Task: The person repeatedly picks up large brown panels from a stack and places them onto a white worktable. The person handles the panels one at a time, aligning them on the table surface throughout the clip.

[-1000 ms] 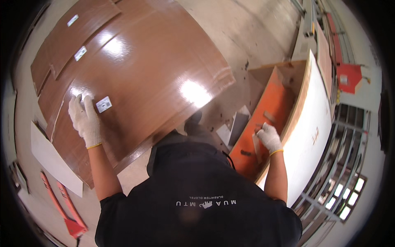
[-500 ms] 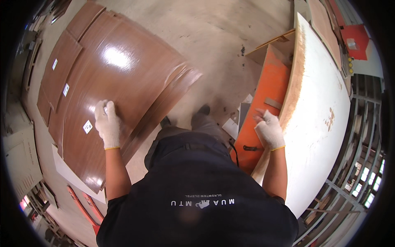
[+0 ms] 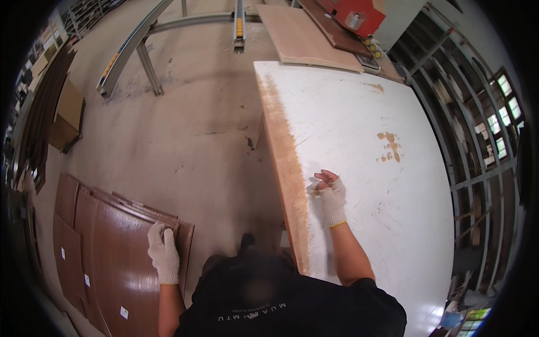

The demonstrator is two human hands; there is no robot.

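Note:
My left hand (image 3: pixel 164 255), in a white knit glove with a yellow cuff edge, hovers at or just above the right edge of a stack of glossy brown panels (image 3: pixel 120 241). Its thumb stands apart from the loosely bent fingers, and no object shows in it. Small white labels dot the panels. Over the white worktop (image 3: pixel 365 224) hangs my right hand (image 3: pixel 332 202), gloved the same way but with bare fingertips. Those fingers are slightly curled and spread, with nothing visible between them. Whether they touch the surface I cannot tell.
Worn bare wood runs along the worktop's left edge (image 3: pixel 289 168). Beyond lie a light wood panel (image 3: pixel 311 42) and a red machine part (image 3: pixel 353 17). Metal roller rails (image 3: pixel 132 48) stand at far left, a cardboard box (image 3: pixel 66 115) nearer. Grey racks (image 3: pixel 469 129) line the right.
My view has swung up and right, bringing the rails and far worktop into sight. The right hand has moved from beside the orange shelf to over the white top. The left stays over the brown panels.

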